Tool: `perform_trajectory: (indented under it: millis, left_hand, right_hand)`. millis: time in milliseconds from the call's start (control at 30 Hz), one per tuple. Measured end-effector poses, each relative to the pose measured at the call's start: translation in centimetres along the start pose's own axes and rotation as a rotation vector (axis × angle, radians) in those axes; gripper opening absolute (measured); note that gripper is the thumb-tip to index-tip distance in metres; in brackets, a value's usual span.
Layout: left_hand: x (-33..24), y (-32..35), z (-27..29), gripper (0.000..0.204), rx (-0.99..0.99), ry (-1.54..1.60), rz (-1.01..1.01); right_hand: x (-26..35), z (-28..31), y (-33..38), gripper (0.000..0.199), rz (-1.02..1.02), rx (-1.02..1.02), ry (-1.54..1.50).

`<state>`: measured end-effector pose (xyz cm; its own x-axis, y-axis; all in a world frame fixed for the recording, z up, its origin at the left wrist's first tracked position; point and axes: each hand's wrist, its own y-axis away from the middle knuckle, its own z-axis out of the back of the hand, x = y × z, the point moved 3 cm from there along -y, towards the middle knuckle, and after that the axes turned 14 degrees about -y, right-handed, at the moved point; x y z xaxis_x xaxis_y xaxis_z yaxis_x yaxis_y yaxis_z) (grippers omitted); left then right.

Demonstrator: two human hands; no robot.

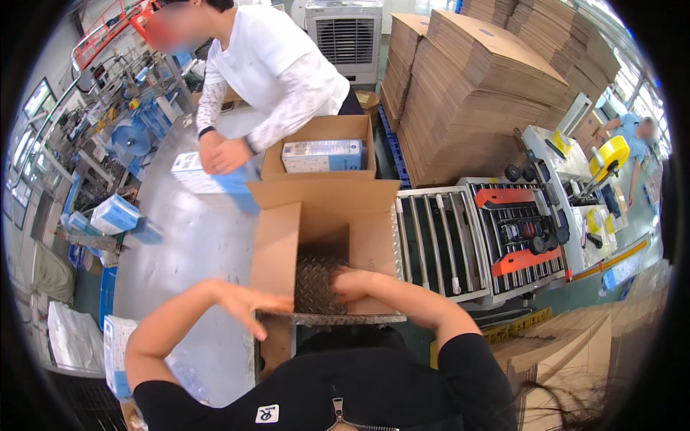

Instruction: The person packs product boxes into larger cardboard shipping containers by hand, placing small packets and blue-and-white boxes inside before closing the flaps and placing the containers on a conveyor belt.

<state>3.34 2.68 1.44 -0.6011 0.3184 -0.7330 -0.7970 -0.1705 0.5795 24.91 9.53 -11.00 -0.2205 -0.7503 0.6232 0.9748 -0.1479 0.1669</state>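
In front of me stands an open cardboard box (277, 241) with its flaps up. Inside it a dark diamond-patterned metal surface (316, 276) shows. My right hand (350, 284) reaches into the box, its fingers somewhat apart beside that surface, holding nothing that I can see. At the near left corner of the box my left hand (248, 305) is open, fingers spread, next to the flap edge; whether it touches the cardboard I cannot tell. Just beyond, a second open carton (316, 129) holds a blue-and-white package (322, 156).
Across the metal table (180, 266), a co-worker's hands (226, 153) rest over blue-and-white packages (192, 171). Another package (115, 215) lies at the left edge. A roller conveyor (435, 241) leads right to a taping machine (521, 230). Stacked flat cardboard (467, 100) rises behind.
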Motion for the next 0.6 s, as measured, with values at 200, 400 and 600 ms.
perform_trajectory:
  millis: [200,400,600]
  left_hand:
    - [1.6,-1.1,6.4,0.113,-0.781,-0.825,0.530]
    - [13.0,-5.9,2.7,0.097,-1.388,0.775,-0.077]
    - [17.9,-20.9,-6.8,0.079,-0.991,1.105,0.279]
  right_hand:
    - [1.6,20.2,5.0,0.049,-0.481,-0.852,0.416]
    - [1.7,6.8,11.3,0.085,-0.749,-0.623,0.294]
    - [-2.6,0.9,26.2,0.068,-0.932,-0.814,-0.113]
